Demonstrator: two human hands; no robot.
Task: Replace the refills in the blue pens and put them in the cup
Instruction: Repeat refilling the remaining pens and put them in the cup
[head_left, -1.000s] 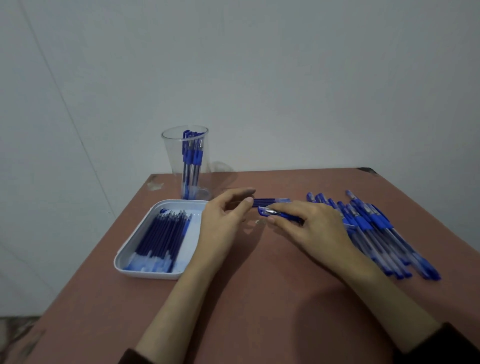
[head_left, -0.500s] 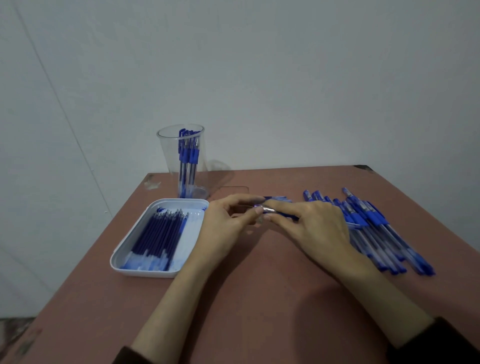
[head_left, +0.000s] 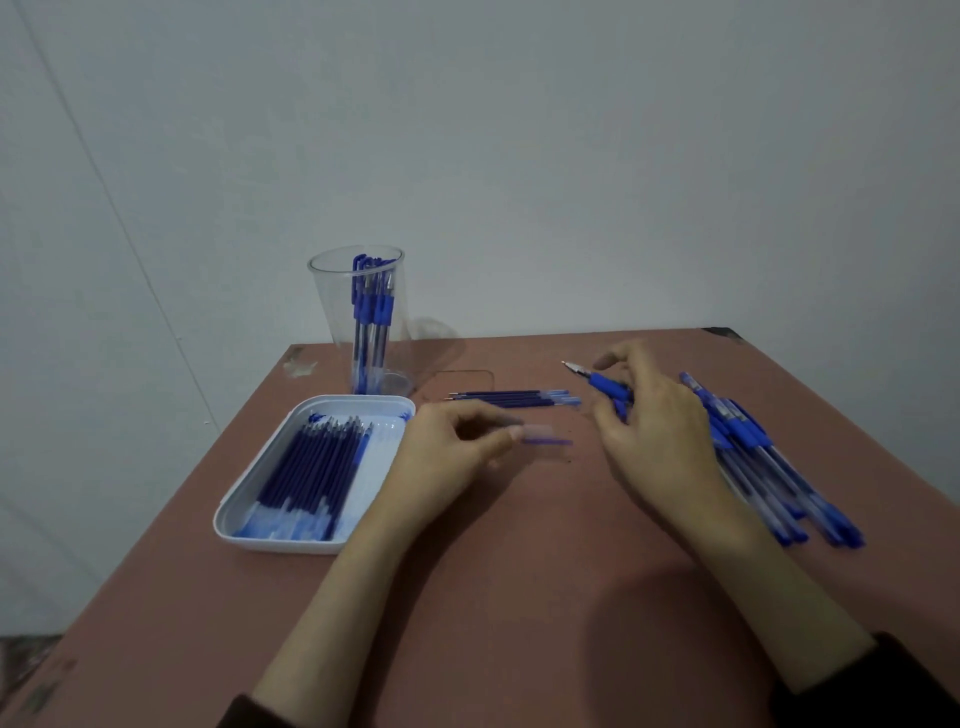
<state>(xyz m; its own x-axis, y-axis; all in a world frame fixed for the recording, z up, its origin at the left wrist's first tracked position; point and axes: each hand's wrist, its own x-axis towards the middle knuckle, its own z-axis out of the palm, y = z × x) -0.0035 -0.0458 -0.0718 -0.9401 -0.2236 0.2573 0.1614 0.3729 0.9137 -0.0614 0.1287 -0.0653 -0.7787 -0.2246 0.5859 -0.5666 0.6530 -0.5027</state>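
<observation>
Broadly, the reddish desk (head_left: 519, 597) filled the lower half of the view, its near edge cut off by the frame. On its right lay a pile of blue pens (head_left: 769, 467), long axes running from far-left to near-right, the inner ones partly hidden behind the right hand (head_left: 660, 431). At the left sat a white tray (head_left: 249, 488) of dark refills (head_left: 306, 467) laid side by side, tips toward the far end. Behind the tray stood a clear cup (head_left: 332, 312) with finished pens (head_left: 371, 312) upright inside. The right hand's grip was curled round a pen (head_left: 605, 385) with a blue rubber sleeve, its metal tip pointing left and away; the rest of the barrel was hidden under the fingers. The left hand (head_left: 447, 457) hovered just right of the tray, its grip pinching a thin blue refill (head_left: 545, 441) that pointed right, too smeared by motion to make out clearly. Between cup and hands, a few loose refills (head_left: 514, 399) lay on the desk, lengthwise left to right.
</observation>
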